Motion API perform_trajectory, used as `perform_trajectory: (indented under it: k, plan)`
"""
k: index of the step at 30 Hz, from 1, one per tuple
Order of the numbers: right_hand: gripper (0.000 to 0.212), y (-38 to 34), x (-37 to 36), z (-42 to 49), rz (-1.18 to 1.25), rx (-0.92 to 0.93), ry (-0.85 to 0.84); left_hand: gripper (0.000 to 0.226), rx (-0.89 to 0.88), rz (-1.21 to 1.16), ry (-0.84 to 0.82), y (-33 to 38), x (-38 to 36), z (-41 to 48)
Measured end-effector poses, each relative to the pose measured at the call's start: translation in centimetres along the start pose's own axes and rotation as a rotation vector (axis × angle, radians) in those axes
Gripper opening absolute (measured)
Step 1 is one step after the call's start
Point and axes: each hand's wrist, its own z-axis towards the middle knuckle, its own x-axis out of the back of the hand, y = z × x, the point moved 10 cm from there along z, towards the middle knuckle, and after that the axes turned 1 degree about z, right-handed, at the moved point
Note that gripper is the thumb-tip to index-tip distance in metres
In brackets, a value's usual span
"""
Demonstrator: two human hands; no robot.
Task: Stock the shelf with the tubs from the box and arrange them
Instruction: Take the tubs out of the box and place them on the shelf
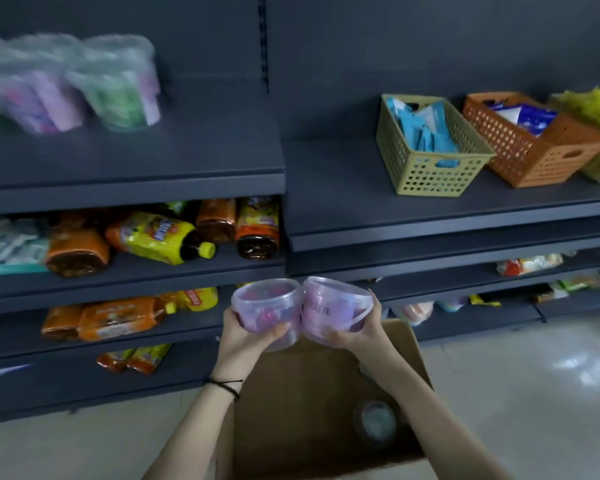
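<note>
A: Nearest in, the box (291, 410) is seen open on the floor. It is plain brown cardboard, matt and creased. One spare tub (376, 422) is lying at its bottom, blurred.

B: Just above it, two more are held. The left tub (265, 301) is gripped by the left hand (243, 336), with the fingers curled under the base and the thumb laid across the wall. The right tub (329, 299) is gripped the same way by the right hand (359, 334). The two tubs are pressed side to side.

A: And the material?

B: Thin clear plastic, round and slightly tapered, with snap lids that have a raised rim. Pink and purple contents can be made out through the walls. A clear bail handle (364, 315) is hanging on the right one.

A: So how should the placing be done?

B: Support is best kept underneath. Walls like these would probably flex if squeezed. The tubs should be kept level and set down one at a time, so that neither is knocked by the other.

A: Further back, bottles (160, 242) with glossy yellow and orange labels are lying on the lower tiers.

B: Beyond those, a bare span of dark metal shelf (333, 188) is offered, smooth and flat, left of a green basket (426, 168) and an orange basket (520, 157), both of perforated plastic.

A: Farthest off, upper left, what look like stocked tubs (115, 91) are standing, heavily blurred. That row is probably where these belong, lined up with fronts flush.
</note>
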Motion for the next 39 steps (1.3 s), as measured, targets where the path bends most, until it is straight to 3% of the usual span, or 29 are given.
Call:
perform_trajectory:
  k: [10,15,20,30,35,39]
  plan:
    - [0.126,-12.1,-13.3,-7.9,-0.136,0.285,-0.022,0.047,-0.249,-0.102,0.053,12.6,16.0,-7.9]
    - [0.133,-17.2,-22.3,-10.7,-0.116,0.36,-0.135,0.073,-0.113,-0.088,0.295,14.4,26.3,-11.8]
    - [0.138,-21.1,-29.6,-11.8,-0.097,0.4,-0.196,0.088,-0.164,-0.017,0.365,16.9,33.7,-12.5]
    - [0.122,-26.8,-41.1,-6.6,-0.108,0.482,-0.204,0.089,-0.212,0.035,0.505,17.4,46.0,-7.2]
    - [0.117,-30.3,-44.8,-1.8,-0.135,0.538,-0.128,0.109,-0.203,0.185,0.678,18.4,52.4,-2.3]
    - [0.117,-31.8,-48.1,0.8,-0.22,0.571,-0.13,0.091,-0.214,0.272,0.718,18.6,55.0,1.2]
